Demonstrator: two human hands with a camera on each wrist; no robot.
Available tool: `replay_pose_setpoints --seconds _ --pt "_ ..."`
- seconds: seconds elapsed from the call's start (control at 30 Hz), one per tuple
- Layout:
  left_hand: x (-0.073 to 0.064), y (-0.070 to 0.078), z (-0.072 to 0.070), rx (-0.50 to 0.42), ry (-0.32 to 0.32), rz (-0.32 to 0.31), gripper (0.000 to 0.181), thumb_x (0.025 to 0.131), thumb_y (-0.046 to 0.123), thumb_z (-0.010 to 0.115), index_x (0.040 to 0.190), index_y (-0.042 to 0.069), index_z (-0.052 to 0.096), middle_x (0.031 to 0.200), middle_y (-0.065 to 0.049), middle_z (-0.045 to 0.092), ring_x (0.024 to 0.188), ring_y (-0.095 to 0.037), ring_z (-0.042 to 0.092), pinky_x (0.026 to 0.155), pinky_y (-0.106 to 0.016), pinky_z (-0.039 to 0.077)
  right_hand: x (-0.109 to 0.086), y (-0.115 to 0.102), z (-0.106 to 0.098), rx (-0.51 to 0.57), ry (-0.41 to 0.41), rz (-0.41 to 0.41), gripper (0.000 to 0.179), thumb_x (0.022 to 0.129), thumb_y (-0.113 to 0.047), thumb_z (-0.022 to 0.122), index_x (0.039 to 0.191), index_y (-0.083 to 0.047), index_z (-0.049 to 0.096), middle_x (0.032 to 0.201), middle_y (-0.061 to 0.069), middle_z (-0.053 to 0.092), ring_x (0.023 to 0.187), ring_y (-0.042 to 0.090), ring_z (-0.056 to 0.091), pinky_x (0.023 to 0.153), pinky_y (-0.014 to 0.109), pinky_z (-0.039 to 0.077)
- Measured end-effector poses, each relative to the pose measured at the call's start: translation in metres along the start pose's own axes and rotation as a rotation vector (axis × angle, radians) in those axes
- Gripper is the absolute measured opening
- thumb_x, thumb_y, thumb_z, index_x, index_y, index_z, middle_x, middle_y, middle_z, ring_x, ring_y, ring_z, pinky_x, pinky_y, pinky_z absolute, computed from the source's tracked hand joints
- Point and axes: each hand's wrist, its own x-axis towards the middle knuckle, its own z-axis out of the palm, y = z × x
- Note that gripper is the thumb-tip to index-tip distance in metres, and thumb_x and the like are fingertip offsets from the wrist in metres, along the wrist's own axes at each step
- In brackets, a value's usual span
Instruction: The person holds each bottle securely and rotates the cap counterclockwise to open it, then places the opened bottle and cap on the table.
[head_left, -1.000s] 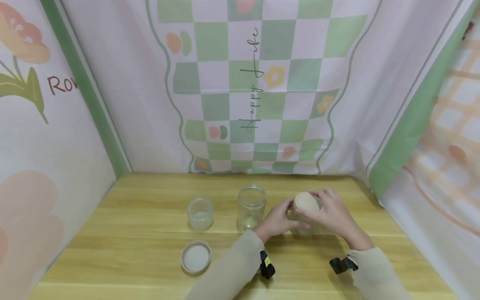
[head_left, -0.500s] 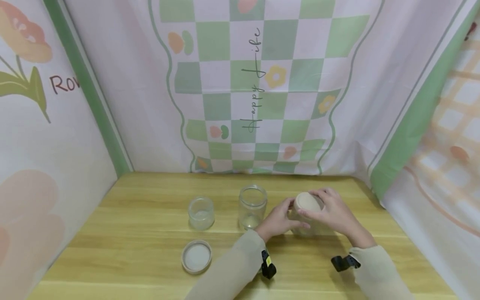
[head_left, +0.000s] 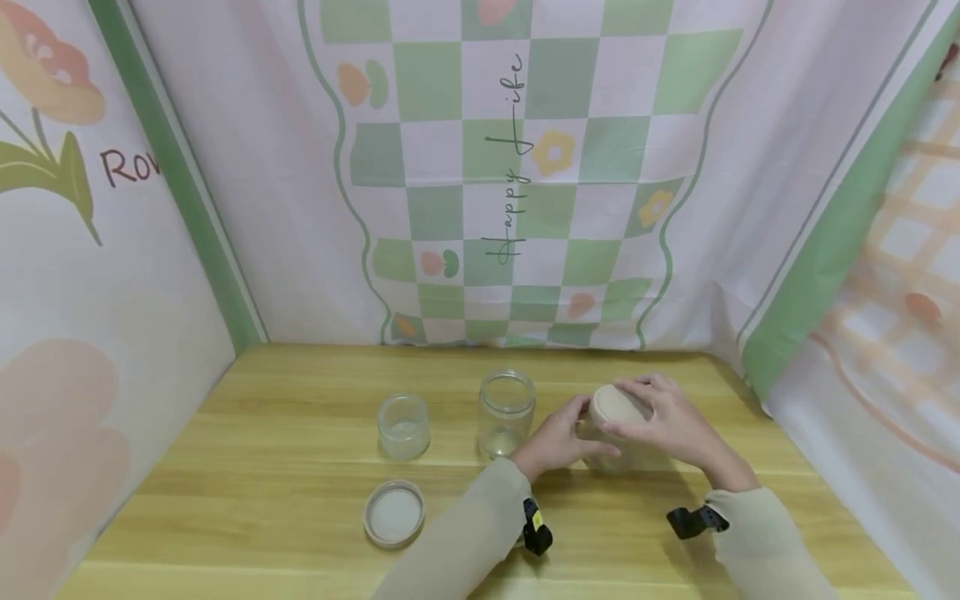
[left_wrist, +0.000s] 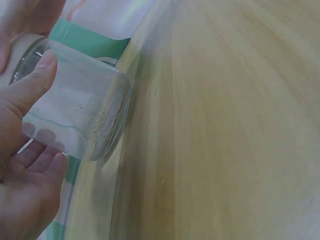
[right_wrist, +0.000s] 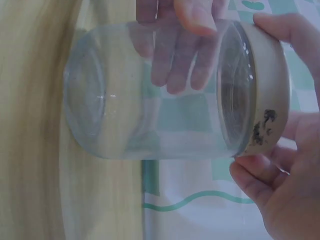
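Note:
A clear glass jar [right_wrist: 185, 125] with a cream lid [head_left: 617, 405] stands at the right of the table. My left hand [head_left: 558, 439] holds the jar's side, thumb in front and fingers curled behind the glass. Over the top, my right hand [head_left: 667, 421] grips the lid by its edge between thumb and fingers. Dark marks spot the lid's side in the right wrist view. Small specks show on the jar's glass [left_wrist: 75, 105] in the left wrist view.
An uncovered tall glass jar [head_left: 506, 412] stands left of the left hand. Farther left is a short glass jar [head_left: 403, 427], with a loose lid [head_left: 394, 514] lying in front of it. Printed curtains [head_left: 502, 167] rise behind the wooden table [head_left: 262, 467].
My right hand has shifted very slightly to the right on the lid, its wrist turning a little. The left hand keeps its hold on the jar.

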Motion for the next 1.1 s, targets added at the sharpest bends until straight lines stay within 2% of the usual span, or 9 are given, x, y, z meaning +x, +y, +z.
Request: replay_pose_setpoints --seconds 0.17,0.37,0.47,0.6,0.7,0.83,0.97,1.1 --pt "0.001 0.000 -0.002 -0.018 -0.010 -0.022 0.081 0.082 0.033 0.085 0.150 0.022 0.042 0.145 0.009 0.049 0.131 -0.011 0.047 0.110 -0.042 0.041 0.008 0.014 -0.007 0.093 -0.116 -0.081 0.070 0.083 -0.034 0.083 0.140 -0.003 0.057 0.128 0.017 0.054 0.112 0.036 0.051 0.082 0.050 0.049" --pt "0.000 0.000 -0.002 -0.016 -0.018 -0.021 0.082 0.083 0.033 0.084 0.151 0.021 0.040 0.147 0.007 0.048 0.132 -0.012 0.047 0.111 -0.042 0.040 0.014 0.030 -0.014 0.273 -0.310 -0.107 0.074 0.086 -0.024 0.079 0.150 -0.006 0.046 0.142 0.017 0.044 0.118 0.037 0.048 0.089 0.046 0.046" --pt "0.000 -0.001 -0.001 -0.003 -0.013 -0.018 0.083 0.082 0.033 0.085 0.151 0.019 0.040 0.147 0.007 0.048 0.131 -0.012 0.047 0.110 -0.041 0.041 0.015 0.032 -0.016 0.299 -0.356 -0.121 0.076 0.087 -0.023 0.078 0.151 -0.006 0.043 0.146 0.018 0.041 0.121 0.040 0.046 0.091 0.047 0.045" --pt "0.000 -0.001 -0.001 0.018 -0.010 -0.019 0.084 0.082 0.035 0.084 0.151 0.018 0.040 0.147 0.005 0.048 0.132 -0.012 0.047 0.110 -0.040 0.041 0.014 0.027 -0.017 0.297 -0.373 -0.121 0.077 0.088 -0.024 0.076 0.153 -0.007 0.040 0.149 0.021 0.037 0.123 0.044 0.046 0.091 0.052 0.047" --pt "0.000 0.001 -0.002 0.011 -0.019 -0.027 0.083 0.083 0.035 0.084 0.151 0.017 0.040 0.148 0.005 0.047 0.132 -0.012 0.047 0.110 -0.038 0.041 0.011 0.020 -0.017 0.293 -0.364 -0.070 0.078 0.090 -0.027 0.074 0.156 -0.010 0.035 0.151 0.025 0.033 0.127 0.050 0.042 0.092 0.063 0.047" --pt "-0.001 0.003 -0.002 -0.023 -0.021 -0.032 0.079 0.084 0.032 0.084 0.149 0.018 0.041 0.147 0.007 0.048 0.132 -0.012 0.047 0.110 -0.038 0.042 0.007 0.007 -0.015 0.256 -0.304 0.040 0.073 0.098 -0.035 0.065 0.157 -0.008 0.031 0.152 0.028 0.030 0.132 0.053 0.035 0.095 0.075 0.039" --pt "-0.002 0.003 -0.002 -0.033 -0.018 -0.044 0.078 0.083 0.033 0.084 0.148 0.020 0.043 0.145 0.009 0.048 0.132 -0.012 0.046 0.111 -0.042 0.040 0.003 -0.005 -0.010 0.171 -0.186 0.115 0.068 0.103 -0.044 0.055 0.153 -0.002 0.037 0.148 0.027 0.037 0.133 0.050 0.034 0.098 0.075 0.035" --pt "-0.001 0.003 -0.001 -0.033 -0.017 -0.046 0.077 0.084 0.034 0.084 0.148 0.021 0.043 0.145 0.011 0.048 0.132 -0.012 0.046 0.111 -0.042 0.040 0.000 -0.017 -0.003 0.052 -0.045 0.118 0.065 0.102 -0.047 0.056 0.146 0.001 0.048 0.141 0.027 0.046 0.129 0.050 0.036 0.097 0.075 0.035"
